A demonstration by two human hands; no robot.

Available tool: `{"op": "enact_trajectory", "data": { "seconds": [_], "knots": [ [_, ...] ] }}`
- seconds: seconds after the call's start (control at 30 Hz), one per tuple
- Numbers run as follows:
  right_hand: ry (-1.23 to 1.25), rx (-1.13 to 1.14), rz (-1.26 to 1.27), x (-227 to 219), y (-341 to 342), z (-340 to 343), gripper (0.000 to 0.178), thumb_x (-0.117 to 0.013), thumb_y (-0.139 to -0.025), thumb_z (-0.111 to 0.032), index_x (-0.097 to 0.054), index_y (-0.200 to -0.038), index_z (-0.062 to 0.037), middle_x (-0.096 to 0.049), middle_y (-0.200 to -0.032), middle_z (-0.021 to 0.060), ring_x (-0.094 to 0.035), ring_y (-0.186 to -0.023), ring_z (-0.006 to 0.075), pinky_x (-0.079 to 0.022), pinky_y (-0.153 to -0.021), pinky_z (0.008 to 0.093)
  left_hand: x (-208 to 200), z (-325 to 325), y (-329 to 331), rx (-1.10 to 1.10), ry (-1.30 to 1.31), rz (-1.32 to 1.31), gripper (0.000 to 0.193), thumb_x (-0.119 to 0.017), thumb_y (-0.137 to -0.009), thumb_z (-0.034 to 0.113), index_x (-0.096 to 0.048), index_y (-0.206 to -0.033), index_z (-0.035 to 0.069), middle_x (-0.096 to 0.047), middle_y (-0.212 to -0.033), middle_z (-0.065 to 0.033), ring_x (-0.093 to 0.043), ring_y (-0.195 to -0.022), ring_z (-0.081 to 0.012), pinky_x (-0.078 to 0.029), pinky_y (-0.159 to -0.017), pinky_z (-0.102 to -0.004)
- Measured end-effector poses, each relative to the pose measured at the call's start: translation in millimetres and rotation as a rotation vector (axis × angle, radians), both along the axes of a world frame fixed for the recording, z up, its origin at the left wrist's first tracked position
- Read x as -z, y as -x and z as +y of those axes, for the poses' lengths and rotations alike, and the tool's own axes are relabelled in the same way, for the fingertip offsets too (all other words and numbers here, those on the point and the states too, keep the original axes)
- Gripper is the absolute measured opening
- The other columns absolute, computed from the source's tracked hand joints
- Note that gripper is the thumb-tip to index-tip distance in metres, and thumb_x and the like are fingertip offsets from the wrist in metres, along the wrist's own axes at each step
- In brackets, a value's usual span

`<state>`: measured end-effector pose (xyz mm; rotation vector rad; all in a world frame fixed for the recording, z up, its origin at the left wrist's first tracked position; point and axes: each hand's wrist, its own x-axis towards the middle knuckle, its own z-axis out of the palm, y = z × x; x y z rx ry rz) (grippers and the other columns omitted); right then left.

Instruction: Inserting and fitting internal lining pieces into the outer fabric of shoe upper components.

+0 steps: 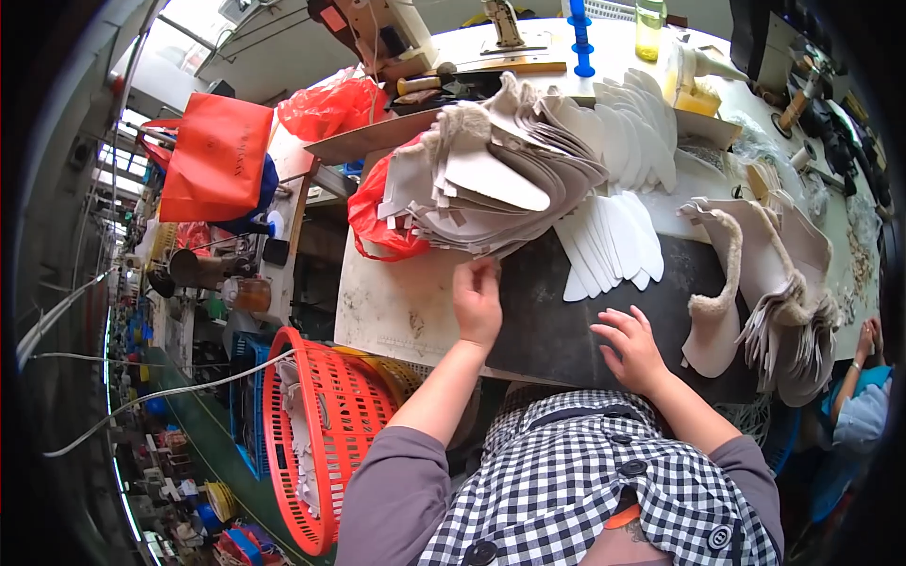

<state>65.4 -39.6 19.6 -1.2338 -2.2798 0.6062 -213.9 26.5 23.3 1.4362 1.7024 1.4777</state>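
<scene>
Fabric pieces [491,179], grey, flat and curved, are stacked on the worktable [396,302], fleece-edged at the top. The lowest edge is pinched by the left hand [478,300]. The right hand [630,347] is spread flat on a dark mat [557,321]. White cutouts [609,241] are fanned alongside. An orange basket [316,434] is partly hidden below.

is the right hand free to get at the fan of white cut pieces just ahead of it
Probably yes: the right hand lies open and empty on the dark mat, and only bare mat shows between it and the white cut pieces.
</scene>
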Motion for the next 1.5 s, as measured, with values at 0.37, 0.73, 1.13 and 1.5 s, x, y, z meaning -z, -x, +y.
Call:
{"op": "enact_trajectory", "data": {
  "seconds": [0.37,0.73,1.13,1.5],
  "knots": [
    [-0.032,0.058,0.056,-8,65,46,0.035,-0.066,-0.079,-0.006,-0.061,-0.113,-0.0119,-0.058,-0.119,0.0081,-0.053,-0.116,0.0282,-0.036,-0.106,0.0501,-54,100,46,0.046,0.198,-1.083,0.033,-0.043,-0.102,0.026,-0.048,-0.121,-0.001,-0.062,-0.108,-0.0141,-0.065,-0.085,-0.0230,-0.056,-0.072,-0.0334],
    [-0.144,0.088,0.279,-72,108,127,0.056,-0.064,-0.084,-0.008,-0.047,-0.138,-0.0121,-0.055,-0.132,0.0150,-0.053,-0.119,0.0327,-0.042,-0.103,0.0387,-146,67,107,0.171,0.058,-0.641,0.028,-0.051,-0.091,0.010,-0.051,-0.115,-0.005,-0.064,-0.099,-0.0124,-0.067,-0.081,-0.0219,-0.058,-0.070,-0.0369],
    [-0.095,0.432,-0.142,37,3,91,0.022,-0.065,-0.082,-0.014,-0.066,-0.103,-0.0095,-0.064,-0.111,0.0095,-0.061,-0.104,0.0290,-0.051,-0.088,0.0386,-23,-24,8,0.538,0.326,-0.543,0.053,-0.048,-0.098,0.009,-0.022,-0.144,-0.002,-0.058,-0.086,-0.0035,-0.053,-0.075,-0.0086,-0.045,-0.071,-0.0216],
    [-0.372,0.133,-0.246,49,-37,106,0.022,-0.066,-0.083,-0.019,-0.066,-0.102,-0.0100,-0.066,-0.105,0.0051,-0.062,-0.101,0.0231,-0.052,-0.084,0.0356,-33,-25,-82,1.147,-0.152,0.362,0.049,-0.060,-0.084,0.007,-0.044,-0.130,-0.001,-0.055,-0.107,-0.0173,-0.057,-0.105,-0.0323,-0.047,-0.091,-0.0364]
  ]
}}
